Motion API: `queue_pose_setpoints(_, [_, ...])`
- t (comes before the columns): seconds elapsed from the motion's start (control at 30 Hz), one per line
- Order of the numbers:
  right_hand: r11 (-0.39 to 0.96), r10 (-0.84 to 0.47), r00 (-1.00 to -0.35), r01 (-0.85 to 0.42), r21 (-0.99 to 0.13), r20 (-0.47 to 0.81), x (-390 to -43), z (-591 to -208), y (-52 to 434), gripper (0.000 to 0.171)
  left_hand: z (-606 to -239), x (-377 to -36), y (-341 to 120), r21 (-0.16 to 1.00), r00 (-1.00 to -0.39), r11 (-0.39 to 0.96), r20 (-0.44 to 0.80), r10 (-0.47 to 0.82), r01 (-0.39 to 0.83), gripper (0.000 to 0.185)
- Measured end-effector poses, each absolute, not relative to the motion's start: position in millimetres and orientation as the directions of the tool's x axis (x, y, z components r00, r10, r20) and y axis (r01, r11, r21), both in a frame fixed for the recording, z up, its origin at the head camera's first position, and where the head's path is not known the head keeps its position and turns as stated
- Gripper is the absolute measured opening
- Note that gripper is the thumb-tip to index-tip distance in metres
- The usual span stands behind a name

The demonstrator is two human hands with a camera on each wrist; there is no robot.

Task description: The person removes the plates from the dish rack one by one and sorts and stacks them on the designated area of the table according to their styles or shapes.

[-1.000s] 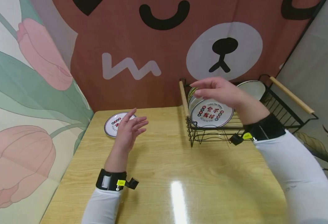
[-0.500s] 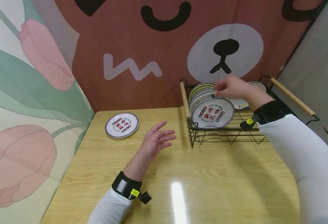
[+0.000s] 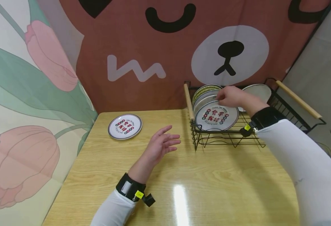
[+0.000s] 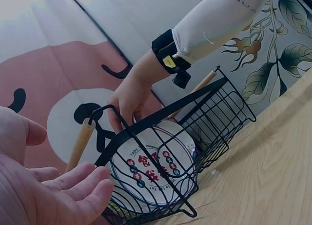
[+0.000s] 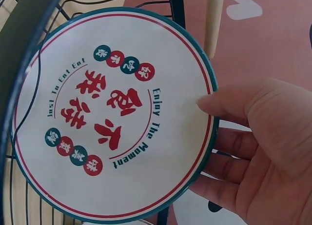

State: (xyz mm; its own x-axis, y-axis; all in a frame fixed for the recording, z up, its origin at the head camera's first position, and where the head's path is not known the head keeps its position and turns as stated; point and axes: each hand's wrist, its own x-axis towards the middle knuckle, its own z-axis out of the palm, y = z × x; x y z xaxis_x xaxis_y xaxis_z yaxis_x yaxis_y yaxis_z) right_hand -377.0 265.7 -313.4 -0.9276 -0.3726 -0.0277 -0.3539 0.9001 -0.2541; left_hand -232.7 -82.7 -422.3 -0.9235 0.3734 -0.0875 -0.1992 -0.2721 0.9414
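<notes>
Head view: the right hand [image 3: 231, 96] is up at the black wire dish rack [image 3: 224, 135], taking the top rim of the front white round plate with red and green lettering [image 3: 216, 116], which stands on edge in the rack's left slots. The judgement here: lift straight up, clear of the wires, so the plates behind aren't dragged along. The left hand [image 3: 161, 146] hovers above the light wooden desk [image 3: 210, 188], fingers loosely spread, holding nothing. A matching white plate [image 3: 125, 126] lies flat near the desk's far left corner.

Left wrist view: that left hand [image 4: 44, 191] shows its open palm, fingers relaxed, just short of the rack [image 4: 214, 112].

Right wrist view: thumb across the plate's printed face [image 5: 112, 117], fingers [image 5: 229, 166] curled behind the rim, a firm pinch.
</notes>
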Motion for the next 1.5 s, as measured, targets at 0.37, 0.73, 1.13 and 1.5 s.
queue_pose_setpoints(0.37, [0.907,-0.371,-0.927,-0.351,-0.233,-0.047,-375.7,-319.4,261.9,0.026,-422.7,-233.2,-85.7,0.942,-0.923,-0.268,-0.093,0.373,-0.203,0.05])
queue_pose_setpoints(0.73, [0.91,-0.376,-0.924,-0.357,-0.211,-0.06,-371.5,-326.5,261.7,0.019,-422.8,-232.9,-85.6,0.939,-0.921,-0.276,-0.089,0.38,-0.204,0.05])
queue_pose_setpoints(1.13, [0.908,-0.389,-0.918,-0.369,-0.2,-0.074,-375.9,-330.0,265.5,0.019,-422.4,-232.7,-87.4,0.938,-0.917,-0.269,-0.103,0.385,-0.218,0.049])
queue_pose_setpoints(1.5, [0.905,-0.407,-0.911,-0.392,-0.165,-0.064,-382.1,-312.6,270.0,0.018,-422.3,-234.4,-89.1,0.942,-0.925,-0.27,-0.087,0.371,-0.197,0.048])
